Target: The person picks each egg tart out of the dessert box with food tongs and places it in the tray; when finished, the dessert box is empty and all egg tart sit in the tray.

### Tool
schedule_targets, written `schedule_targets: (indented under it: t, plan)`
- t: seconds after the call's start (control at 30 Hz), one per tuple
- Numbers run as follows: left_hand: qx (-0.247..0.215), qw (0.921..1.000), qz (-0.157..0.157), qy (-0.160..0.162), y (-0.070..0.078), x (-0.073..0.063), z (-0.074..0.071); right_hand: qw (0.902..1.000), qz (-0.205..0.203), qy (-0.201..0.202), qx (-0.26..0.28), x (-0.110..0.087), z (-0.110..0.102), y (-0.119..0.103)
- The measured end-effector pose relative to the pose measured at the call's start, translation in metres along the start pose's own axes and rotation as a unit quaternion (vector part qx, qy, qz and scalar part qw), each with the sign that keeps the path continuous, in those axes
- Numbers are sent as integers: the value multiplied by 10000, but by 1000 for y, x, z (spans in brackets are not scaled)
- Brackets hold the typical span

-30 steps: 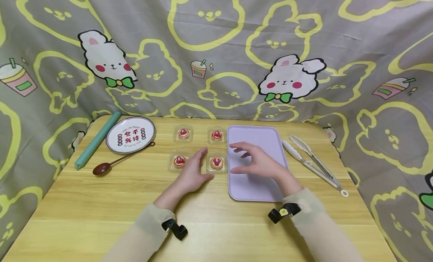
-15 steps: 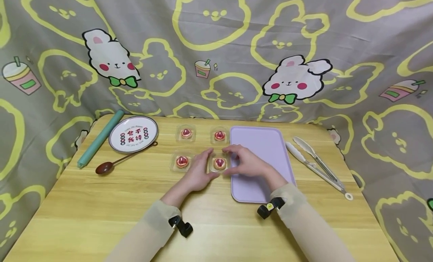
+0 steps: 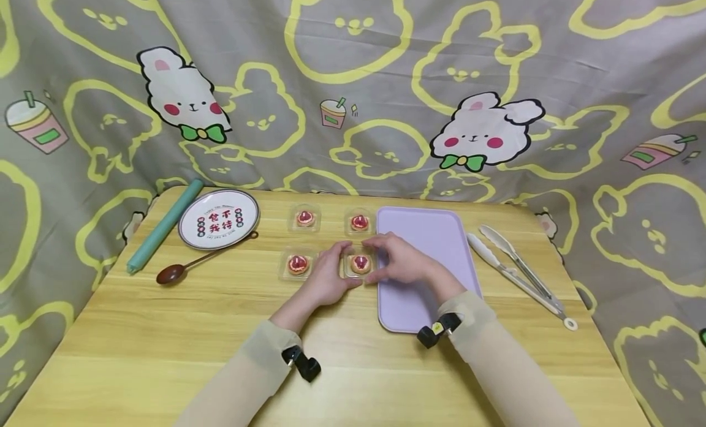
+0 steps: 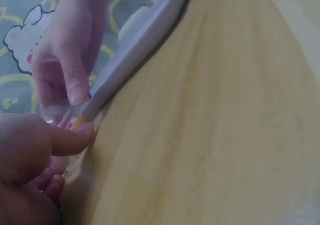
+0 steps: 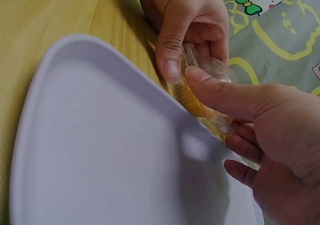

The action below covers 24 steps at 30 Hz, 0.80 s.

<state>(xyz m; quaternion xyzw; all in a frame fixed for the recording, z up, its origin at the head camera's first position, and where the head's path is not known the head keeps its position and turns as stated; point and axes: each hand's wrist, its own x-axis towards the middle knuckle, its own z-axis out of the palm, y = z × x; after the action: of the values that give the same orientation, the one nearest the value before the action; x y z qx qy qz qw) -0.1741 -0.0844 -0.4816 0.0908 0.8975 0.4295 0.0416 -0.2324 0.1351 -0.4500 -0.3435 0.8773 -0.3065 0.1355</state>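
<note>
A small tart with a red top sits in a clear plastic box [image 3: 360,265] beside the left edge of the lilac tray [image 3: 427,231]. My left hand [image 3: 326,279] grips the box from its left side, thumb at the near edge and fingers at the far side. From the right, across the tray's rim, my right hand [image 3: 407,260] holds the same box between thumb and fingers. In the right wrist view both thumbs lie on the near side of the plastic box [image 5: 192,102]. The fingers behind it are partly hidden.
Three similar boxed tarts stand nearby: one left of my left hand [image 3: 298,265], two farther back, left [image 3: 305,218] and right [image 3: 360,222]. Far left are a green rolling pin [image 3: 165,226], a plate [image 3: 219,219] and a brown spoon [image 3: 172,274]. Tongs [image 3: 521,274] lie right of the tray.
My right hand has come left from above the tray to the boxed tart. My left hand has closed in from the other side, and both now hold the box.
</note>
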Motion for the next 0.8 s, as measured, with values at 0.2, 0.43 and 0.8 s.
schedule_targets:
  t: [0.2,0.43,0.8]
  plan:
    - [-104,9997,-169,117,0,2,3,9997,-100,180,115,0,2,5]
    - [-34,9998,-169,79,2,4,6,9985,-201,423,276,-4,5,5]
    - [92,9998,-156,-64,7,3,6,9954,-344,837,325,-11,13,10]
